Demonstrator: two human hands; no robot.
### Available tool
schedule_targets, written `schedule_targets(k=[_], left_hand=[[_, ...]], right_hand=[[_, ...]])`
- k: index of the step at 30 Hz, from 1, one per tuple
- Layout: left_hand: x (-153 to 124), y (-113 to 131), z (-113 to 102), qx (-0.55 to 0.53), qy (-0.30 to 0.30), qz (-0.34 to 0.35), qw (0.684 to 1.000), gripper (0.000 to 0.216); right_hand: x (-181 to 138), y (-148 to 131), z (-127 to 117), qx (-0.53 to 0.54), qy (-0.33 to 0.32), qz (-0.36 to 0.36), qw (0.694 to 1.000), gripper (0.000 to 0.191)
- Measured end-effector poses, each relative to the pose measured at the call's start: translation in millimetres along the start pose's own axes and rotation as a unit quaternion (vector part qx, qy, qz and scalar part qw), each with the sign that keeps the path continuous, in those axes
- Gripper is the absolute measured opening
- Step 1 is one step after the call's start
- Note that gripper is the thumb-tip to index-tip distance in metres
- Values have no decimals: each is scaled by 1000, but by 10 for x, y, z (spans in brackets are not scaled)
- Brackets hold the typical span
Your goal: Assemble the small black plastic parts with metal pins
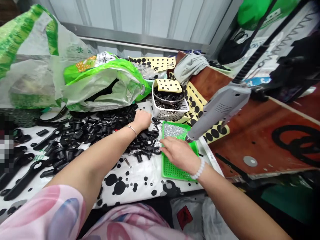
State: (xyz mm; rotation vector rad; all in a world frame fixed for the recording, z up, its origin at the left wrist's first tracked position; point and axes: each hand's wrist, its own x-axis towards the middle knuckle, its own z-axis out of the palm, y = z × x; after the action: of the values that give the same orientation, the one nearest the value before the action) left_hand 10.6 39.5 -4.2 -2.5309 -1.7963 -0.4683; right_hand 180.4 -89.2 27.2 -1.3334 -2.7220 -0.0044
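My left hand (143,120) is closed at the far edge of a pile of black plastic parts (77,128); its fingertips are turned away, so anything in them is hidden. Over a green perforated tray (172,170) hovers my right hand (178,153), fingers stretched to the left and slightly apart, with no held thing visible. Small silvery screws (175,130) lie heaped in the tray's far end. Just left of my right fingertips is a black ring-ended part (157,150). A grey electric screwdriver (220,108) hangs tilted, its tip close behind my right hand.
A white basket (170,115) holds black and metal parts behind the tray. Green-and-clear plastic bags (102,90) stand at the back left. Long black handles (25,180) lie at the left. Sheets of black round stickers (215,133) and a red-brown board (250,140) are at the right.
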Motion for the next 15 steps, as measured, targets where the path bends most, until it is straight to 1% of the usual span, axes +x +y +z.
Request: schedule_targets(k=[2, 3, 4, 6, 8, 10, 11, 12, 13, 15], left_hand=[[54, -8, 48, -29, -2, -7, 1000, 11], [55, -17, 38, -45, 1, -11, 999, 11], [41, -28, 5, -63, 6, -15, 998, 11], [-48, -59, -111, -101, 21, -30, 994, 14], [-234, -104, -264, -137, 35, -50, 989, 21], [-528, -164, -415, -197, 42, -80, 976, 28], [-708, -197, -480, -242, 46, -99, 964, 29], [-905, -232, -536, -372, 47, -137, 917, 30], [-1110, -265, -580, -484, 50, -172, 856, 31], [-1517, -328, -636, -628, 56, -228, 742, 31]], right_hand=[[141, 41, 11, -23, 5, 2, 1000, 16], [246, 61, 19, -46, -1, 8, 999, 18], [367, 82, 31, -80, -14, 23, 996, 19], [632, 131, 68, -96, -17, 45, 994, 25], [885, 185, 129, -104, -25, 61, 992, 28], [1086, 230, 212, -110, -41, 76, 990, 27], [1160, 245, 260, -111, -51, 81, 989, 26], [1216, 255, 308, -114, -58, 86, 988, 25], [1254, 261, 355, -118, -62, 91, 987, 25], [1291, 265, 433, -125, -62, 97, 985, 26]])
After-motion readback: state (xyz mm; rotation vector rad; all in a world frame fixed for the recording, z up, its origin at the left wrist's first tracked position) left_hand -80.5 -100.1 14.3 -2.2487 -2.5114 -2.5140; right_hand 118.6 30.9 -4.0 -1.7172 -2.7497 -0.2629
